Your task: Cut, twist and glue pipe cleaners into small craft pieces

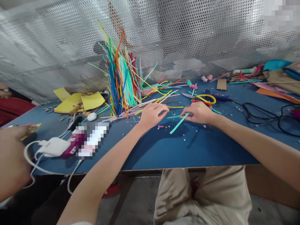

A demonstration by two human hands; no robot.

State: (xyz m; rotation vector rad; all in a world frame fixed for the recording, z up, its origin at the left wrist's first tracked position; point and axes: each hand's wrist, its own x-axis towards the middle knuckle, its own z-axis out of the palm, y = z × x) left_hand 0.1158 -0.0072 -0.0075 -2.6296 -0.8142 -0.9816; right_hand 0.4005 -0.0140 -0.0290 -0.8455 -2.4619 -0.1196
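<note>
My right hand (199,113) is closed with its fingertips around a turquoise pipe cleaner (178,124). One end slants toward me, and a thinner turquoise end points left. My left hand (153,115) hovers just to the left, its fingers loosely curved, with nothing visible between thumb and forefinger. A yellow pipe cleaner (175,107) lies on the table behind the gap between my hands. Scissors with yellow handles (207,99) rest just beyond my right hand. Small pink fuzzy scraps (161,127) lie on the blue table (152,153) near my hands.
A tall bundle of coloured pipe cleaners (124,81) stands at the back. To the left are a lit phone (93,140), a white charger (55,147), yellow paper (70,104) and another person's hand (14,134). Black cable (257,114) and coloured paper scraps (280,93) lie right.
</note>
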